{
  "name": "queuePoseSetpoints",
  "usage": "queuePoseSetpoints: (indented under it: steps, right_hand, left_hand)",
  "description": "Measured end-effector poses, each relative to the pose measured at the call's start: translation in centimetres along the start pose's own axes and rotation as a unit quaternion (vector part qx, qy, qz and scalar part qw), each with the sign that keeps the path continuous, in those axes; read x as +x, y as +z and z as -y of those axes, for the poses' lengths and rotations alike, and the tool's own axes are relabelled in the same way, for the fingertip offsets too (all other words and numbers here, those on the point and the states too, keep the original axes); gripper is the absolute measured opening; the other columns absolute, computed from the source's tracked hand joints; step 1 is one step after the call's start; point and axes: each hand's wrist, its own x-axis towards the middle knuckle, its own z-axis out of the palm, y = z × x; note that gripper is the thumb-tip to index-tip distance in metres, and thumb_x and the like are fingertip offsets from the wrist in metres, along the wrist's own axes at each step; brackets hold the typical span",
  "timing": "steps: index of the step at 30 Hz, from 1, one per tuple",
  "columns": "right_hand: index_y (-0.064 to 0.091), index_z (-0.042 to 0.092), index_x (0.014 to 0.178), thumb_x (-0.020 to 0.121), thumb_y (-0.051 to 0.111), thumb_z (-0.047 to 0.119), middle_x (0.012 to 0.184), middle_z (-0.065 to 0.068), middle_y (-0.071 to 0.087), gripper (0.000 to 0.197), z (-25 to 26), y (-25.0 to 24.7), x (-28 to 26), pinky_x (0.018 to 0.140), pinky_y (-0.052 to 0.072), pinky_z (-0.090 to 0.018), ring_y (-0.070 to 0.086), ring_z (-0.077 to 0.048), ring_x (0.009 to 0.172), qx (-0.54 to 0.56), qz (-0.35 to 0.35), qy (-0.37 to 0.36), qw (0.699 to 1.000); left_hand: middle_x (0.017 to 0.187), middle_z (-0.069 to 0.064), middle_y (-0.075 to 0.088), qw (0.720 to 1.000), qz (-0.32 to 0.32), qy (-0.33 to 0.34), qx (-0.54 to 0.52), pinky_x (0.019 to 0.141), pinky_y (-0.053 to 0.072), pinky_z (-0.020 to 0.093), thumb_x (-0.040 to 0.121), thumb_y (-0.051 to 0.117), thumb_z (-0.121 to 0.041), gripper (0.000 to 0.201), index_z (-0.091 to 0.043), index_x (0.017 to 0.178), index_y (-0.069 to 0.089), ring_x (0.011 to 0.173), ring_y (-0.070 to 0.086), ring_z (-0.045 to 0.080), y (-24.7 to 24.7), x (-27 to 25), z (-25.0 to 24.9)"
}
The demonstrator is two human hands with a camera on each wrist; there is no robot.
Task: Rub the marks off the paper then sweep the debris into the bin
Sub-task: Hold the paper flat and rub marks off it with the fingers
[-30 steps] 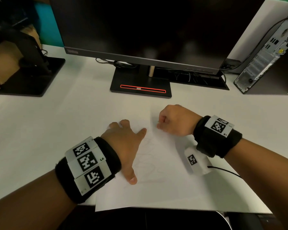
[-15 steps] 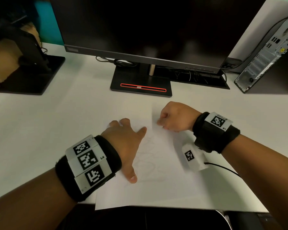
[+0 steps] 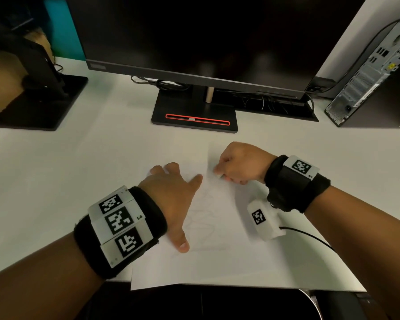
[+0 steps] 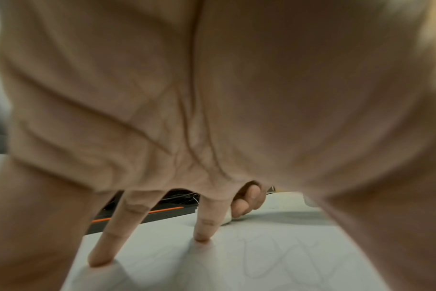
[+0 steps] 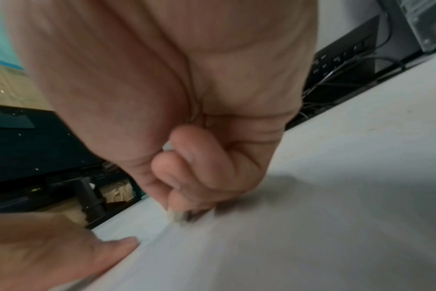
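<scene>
A white sheet of paper (image 3: pixel 229 257) with faint pencil scribbles (image 3: pixel 206 215) lies on the white desk, its near edge overhanging the desk front. My left hand (image 3: pixel 171 192) lies flat on the sheet's left part, fingers spread and straight, fingertips (image 4: pixel 202 235) pressing the paper (image 4: pixel 236 261). My right hand (image 3: pixel 238 165) is curled at the sheet's far edge and pinches a small white eraser (image 5: pixel 175 216), whose tip touches the paper (image 5: pixel 286 246). In the left wrist view the eraser (image 4: pixel 227 217) peeks out below the right hand's fingers. No bin is in view.
A black monitor (image 3: pixel 194 38) on a stand with a red stripe (image 3: pixel 195 118) sits just beyond the paper. A second black stand (image 3: pixel 35 102) is at far left, a computer tower (image 3: pixel 374 82) at far right, cables behind. A white tagged block (image 3: pixel 263 219) hangs under my right wrist.
My right hand with the eraser has shifted slightly away from me and back along the sheet's far edge. The left hand has stayed put on the paper.
</scene>
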Motion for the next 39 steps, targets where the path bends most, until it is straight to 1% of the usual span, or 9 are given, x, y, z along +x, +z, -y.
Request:
queuePoseSetpoints:
  steps: [5,10,14,18,22,26,30,33,39]
  right_hand:
    - [0.062,0.009,0.059,0.089,0.064,0.025,0.053,-0.002,0.053,0.034,0.7,1.1,-0.7,0.051,0.042,-0.025,0.044,-0.018,0.048,-0.012,0.046,-0.016,0.999]
    - [0.065,0.006,0.065,0.09,0.063,0.021,0.056,-0.004,0.055,0.03,0.3,0.4,-0.5,0.053,0.044,-0.028,0.045,-0.018,0.051,0.017,0.013,0.002,1.0]
    - [0.065,0.01,0.061,0.089,0.065,0.025,0.054,0.0,0.055,0.032,0.4,1.2,-1.2,0.049,0.042,-0.026,0.044,-0.016,0.047,0.003,0.063,-0.016,0.998]
    - [0.065,0.006,0.063,0.088,0.064,0.023,0.056,-0.004,0.056,0.03,-0.1,0.3,-0.9,0.053,0.044,-0.028,0.045,-0.019,0.05,0.013,0.009,-0.001,1.0]
    - [0.067,0.002,0.07,0.09,0.064,0.026,0.06,-0.003,0.057,0.031,0.2,1.5,-1.7,0.05,0.043,-0.025,0.046,-0.017,0.051,-0.004,0.068,-0.017,0.998]
    - [0.063,0.004,0.064,0.088,0.063,0.023,0.058,-0.006,0.052,0.031,-0.3,0.7,-1.4,0.051,0.041,-0.028,0.042,-0.02,0.052,0.017,0.019,-0.004,1.0]
    - [0.063,0.004,0.067,0.091,0.063,0.028,0.059,-0.003,0.055,0.034,0.0,1.6,-2.1,0.05,0.042,-0.026,0.043,-0.016,0.048,-0.009,0.072,-0.021,0.997]
    - [0.063,0.005,0.065,0.09,0.063,0.025,0.057,-0.004,0.054,0.033,-0.3,1.0,-2.0,0.051,0.042,-0.027,0.043,-0.017,0.049,0.012,0.035,-0.01,0.999]
    - [0.068,-0.001,0.076,0.093,0.063,0.029,0.062,-0.003,0.059,0.035,-0.1,1.8,-2.4,0.048,0.042,-0.024,0.045,-0.016,0.05,-0.01,0.072,-0.023,0.997]
  left_hand:
    - [0.146,0.017,0.017,1.0,-0.004,0.002,0.0,0.096,0.05,0.048,0.055,0.087,-0.064,0.143,-0.035,0.156,-0.01,0.134,0.028,0.043,0.1,0.0,0.1]
    - [0.148,0.018,0.015,1.0,-0.004,0.0,0.005,0.097,0.05,0.048,0.056,0.087,-0.065,0.144,-0.035,0.156,-0.012,0.134,0.027,0.043,0.1,0.1,0.0]
    - [0.147,0.017,0.015,1.0,-0.003,0.002,-0.003,0.097,0.05,0.049,0.055,0.088,-0.064,0.144,-0.036,0.156,-0.012,0.135,0.026,0.043,0.2,0.1,0.1]
    - [0.149,0.017,0.014,1.0,-0.003,0.0,-0.003,0.098,0.049,0.049,0.056,0.087,-0.064,0.144,-0.036,0.156,-0.012,0.136,0.025,0.043,0.1,0.1,0.0]
    - [0.148,0.015,0.014,1.0,-0.002,0.002,-0.003,0.098,0.05,0.048,0.056,0.088,-0.064,0.145,-0.035,0.156,-0.013,0.134,0.026,0.043,0.1,0.2,0.1]
    - [0.148,0.017,0.013,1.0,0.0,0.001,-0.003,0.098,0.05,0.049,0.055,0.088,-0.063,0.145,-0.037,0.156,-0.013,0.134,0.026,0.042,0.1,0.2,0.1]
    - [0.149,0.017,0.012,1.0,0.001,0.0,-0.001,0.095,0.051,0.048,0.055,0.088,-0.063,0.146,-0.037,0.156,-0.013,0.135,0.025,0.043,0.2,0.2,0.1]
    - [0.15,0.017,0.011,1.0,0.001,0.003,0.0,0.097,0.05,0.048,0.055,0.088,-0.063,0.146,-0.036,0.156,-0.014,0.135,0.025,0.043,0.2,0.3,0.1]
    - [0.148,0.016,0.014,1.0,-0.003,0.004,-0.001,0.095,0.05,0.047,0.054,0.088,-0.064,0.146,-0.035,0.156,-0.013,0.133,0.026,0.044,0.2,0.3,0.2]
